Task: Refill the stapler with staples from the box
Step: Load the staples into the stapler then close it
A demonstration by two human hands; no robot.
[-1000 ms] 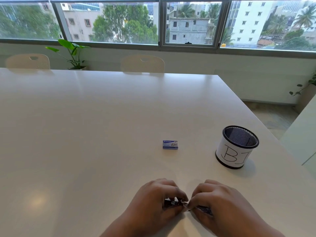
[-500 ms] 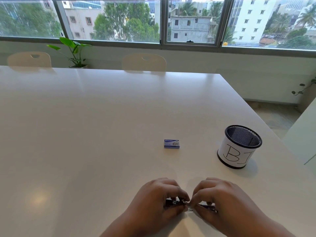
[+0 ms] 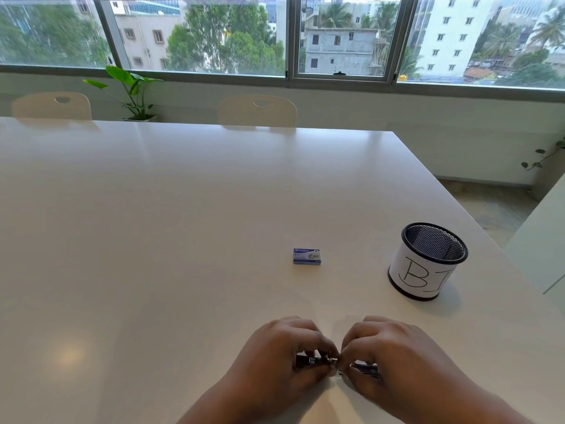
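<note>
A small dark stapler (image 3: 318, 361) lies low at the near edge of the white table (image 3: 183, 224), mostly covered by both hands. My left hand (image 3: 281, 359) grips its left part with curled fingers. My right hand (image 3: 394, 359) pinches its right part, fingertips meeting the left hand's at the middle. Whether the stapler's tray is open is hidden. A small blue staple box (image 3: 307, 256) lies closed on the table, well beyond the hands and untouched.
A black mesh cup (image 3: 428, 264) wrapped in white paper with handwritten letters stands at the right, near the table's right edge. Two pale chairs (image 3: 256, 110) and a potted plant (image 3: 131, 90) stand past the far edge, under the windows.
Both hands stay on the stapler with only slight finger shifts. The box and the cup have not moved.
</note>
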